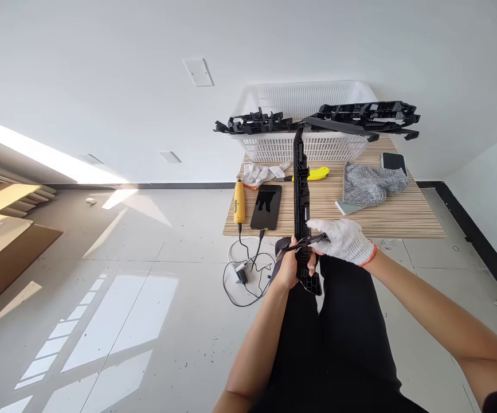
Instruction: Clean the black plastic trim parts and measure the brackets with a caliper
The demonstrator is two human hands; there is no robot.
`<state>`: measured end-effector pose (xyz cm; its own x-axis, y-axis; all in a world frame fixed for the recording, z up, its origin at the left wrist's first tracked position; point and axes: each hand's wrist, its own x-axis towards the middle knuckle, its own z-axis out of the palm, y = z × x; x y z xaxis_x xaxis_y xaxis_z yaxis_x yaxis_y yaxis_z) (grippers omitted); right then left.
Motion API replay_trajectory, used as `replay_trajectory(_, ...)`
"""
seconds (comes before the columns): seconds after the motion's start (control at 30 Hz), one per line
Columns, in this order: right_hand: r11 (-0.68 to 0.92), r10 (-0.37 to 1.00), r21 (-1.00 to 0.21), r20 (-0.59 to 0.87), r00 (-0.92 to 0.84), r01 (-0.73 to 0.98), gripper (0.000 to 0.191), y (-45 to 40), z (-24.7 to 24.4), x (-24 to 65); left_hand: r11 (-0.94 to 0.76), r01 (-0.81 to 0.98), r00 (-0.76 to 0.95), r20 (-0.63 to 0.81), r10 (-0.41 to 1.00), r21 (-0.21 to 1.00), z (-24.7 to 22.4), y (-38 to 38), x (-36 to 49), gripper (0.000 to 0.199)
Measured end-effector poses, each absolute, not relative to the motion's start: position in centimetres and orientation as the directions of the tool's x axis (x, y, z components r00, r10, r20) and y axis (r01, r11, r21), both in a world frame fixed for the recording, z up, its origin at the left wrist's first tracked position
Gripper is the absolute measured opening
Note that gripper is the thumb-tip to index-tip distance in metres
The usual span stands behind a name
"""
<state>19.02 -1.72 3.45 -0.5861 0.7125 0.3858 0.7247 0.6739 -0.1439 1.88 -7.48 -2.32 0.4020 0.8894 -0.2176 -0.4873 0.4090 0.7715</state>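
Both hands on long black plastic part (301,189), held lengthwise over lap, far end reaching toward white basket (308,103) on table (403,221). Left hand (290,268), bare, fingers wrapped around near end. Right hand (343,241), white knit glove, fingers curled, pinching a thin black piece against part's side.

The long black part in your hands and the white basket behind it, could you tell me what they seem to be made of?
Long black part: probably moulded plastic, matt, with ribs and clip-like cut-outs. White basket: seemingly plastic too, its walls a regular grid of slots.
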Motion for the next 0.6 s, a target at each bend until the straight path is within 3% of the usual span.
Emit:
replay_trajectory(0.27,0.698,0.696,-0.064,0.293,-0.655,0.713,0.036,-0.8,3.8,19.1,0.466,-0.496,0.414,-0.272,0.868,0.732,-2.5,-7.4,1.7,0.074)
replay_trajectory(0.47,0.536,0.815,-0.106,0.325,-0.480,0.838,0.049,0.6,5.0,19.4,0.348,-0.633,0.349,-0.146,0.926,0.692,-2.4,-7.7,2.2,0.046)
replay_trajectory(0.6,0.441,0.880,-0.156,0.269,-0.391,0.884,0.057,0.7,6.6,19.6,0.366,-0.544,0.398,-0.151,0.905,0.755,-2.3,-8.1,2.0,0.051)
